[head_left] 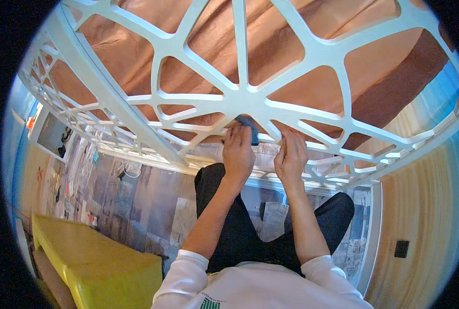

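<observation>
Head: hands (239, 155) apart, cloth (254, 135) in left

lattice panel (247, 100): white | cloth (251, 125): blue | bench (108, 273): yellow-green | floor (147, 206): mottled grey-brown planks | wall (420, 211): tan, streaked

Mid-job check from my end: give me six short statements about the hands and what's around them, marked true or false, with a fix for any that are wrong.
1. The left hand holds a dark blue, cloth-like piece. True.
2. The right hand is raised to the white lattice. True.
3. The lattice is a solid, unbroken panel. False: it is openwork, with gaps between its struts.
4. A yellow-green, bench-like block stands at the picture's lower left. True.
5. The two hands are stretched far apart. False: they are close, side by side.
6. White fabric reaches the wrists. False: the forearms are bare below short white sleeves.
</observation>
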